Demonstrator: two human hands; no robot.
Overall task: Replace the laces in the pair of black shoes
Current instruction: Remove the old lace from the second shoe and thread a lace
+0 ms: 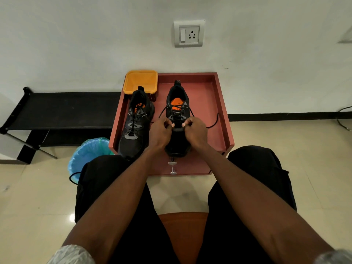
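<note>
Because both shoes stand toe-toward-us on the red table [213, 103], the eyelets face up for threading. The right shoe [176, 103] sits at 12 o'clock from our hands; the left shoe [136, 121], apparently laced, is at 9 o'clock beside it, with the orange tub [141, 80] behind. Our left hand [161, 131] and right hand [194, 131] each pinch the black lace [214, 121] over the lower eyelets, fingers [187, 123] curled tight. The free end trails toward 3 o'clock.
</note>
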